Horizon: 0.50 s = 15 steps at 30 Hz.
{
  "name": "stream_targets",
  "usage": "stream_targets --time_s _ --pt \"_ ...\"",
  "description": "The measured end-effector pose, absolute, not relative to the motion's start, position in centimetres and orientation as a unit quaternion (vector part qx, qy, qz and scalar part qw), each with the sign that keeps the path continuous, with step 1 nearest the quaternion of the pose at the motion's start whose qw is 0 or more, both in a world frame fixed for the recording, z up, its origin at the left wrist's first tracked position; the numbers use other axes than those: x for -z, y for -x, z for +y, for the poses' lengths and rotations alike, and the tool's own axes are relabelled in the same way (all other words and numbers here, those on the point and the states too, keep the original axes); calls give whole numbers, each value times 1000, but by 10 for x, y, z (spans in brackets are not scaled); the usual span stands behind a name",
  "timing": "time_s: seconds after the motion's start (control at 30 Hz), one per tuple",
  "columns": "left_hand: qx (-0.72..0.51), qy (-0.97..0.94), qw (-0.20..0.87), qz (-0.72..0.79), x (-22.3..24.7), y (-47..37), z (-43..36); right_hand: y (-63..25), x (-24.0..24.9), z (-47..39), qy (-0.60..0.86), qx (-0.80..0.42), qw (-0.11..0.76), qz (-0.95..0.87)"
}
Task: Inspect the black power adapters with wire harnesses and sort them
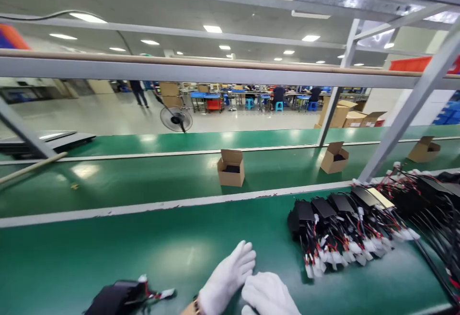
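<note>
My left hand [230, 274], in a white glove with a bracelet at the wrist, is over the green bench [151, 243] at the bottom centre, its fingers stretched out and nothing in it. Just right of it, close by or touching, my right hand [269, 293] in a white glove has its fingers curled; whatever it may hold is hidden. At the lower left lies a black unit [117, 298] with red and black wires and a white connector. To the right, several black units [325, 208] lie in a row, their wires and white connectors towards me.
Behind a pale ledge [179, 203], open cardboard boxes [231, 175] with dark contents stand on a green surface. Grey metal posts [406, 109] rise at the right. A wooden stick [32, 169] lies at the left. Beyond are a fan [176, 119] and people at distant tables.
</note>
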<state>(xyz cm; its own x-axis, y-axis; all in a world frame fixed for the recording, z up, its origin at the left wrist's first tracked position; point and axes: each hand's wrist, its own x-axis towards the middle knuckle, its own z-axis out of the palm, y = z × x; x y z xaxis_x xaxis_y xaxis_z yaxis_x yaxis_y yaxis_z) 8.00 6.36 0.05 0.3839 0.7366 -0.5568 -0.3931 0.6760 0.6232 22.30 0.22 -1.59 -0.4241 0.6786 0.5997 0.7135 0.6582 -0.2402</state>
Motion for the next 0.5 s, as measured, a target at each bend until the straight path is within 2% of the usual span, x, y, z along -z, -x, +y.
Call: stream_targets --time_s 0.1,0.23,0.33,0.4,0.5 --pt "-457 -193 757 424 -5 10 33 -204 12 2 398 -40 311 -862" --pt "-634 -190 567 490 -11 117 -3 -180 12 19 422 -87 278 -859" --pt "-718 -147 433 524 -3 172 -25 -143 13 44 424 -105 237 -868" --pt "-736 -101 403 534 12 192 -35 -105 9 58 410 -123 202 -881" --pt "-728 -62 433 527 38 200 -42 -38 -4 71 372 -150 172 -900"
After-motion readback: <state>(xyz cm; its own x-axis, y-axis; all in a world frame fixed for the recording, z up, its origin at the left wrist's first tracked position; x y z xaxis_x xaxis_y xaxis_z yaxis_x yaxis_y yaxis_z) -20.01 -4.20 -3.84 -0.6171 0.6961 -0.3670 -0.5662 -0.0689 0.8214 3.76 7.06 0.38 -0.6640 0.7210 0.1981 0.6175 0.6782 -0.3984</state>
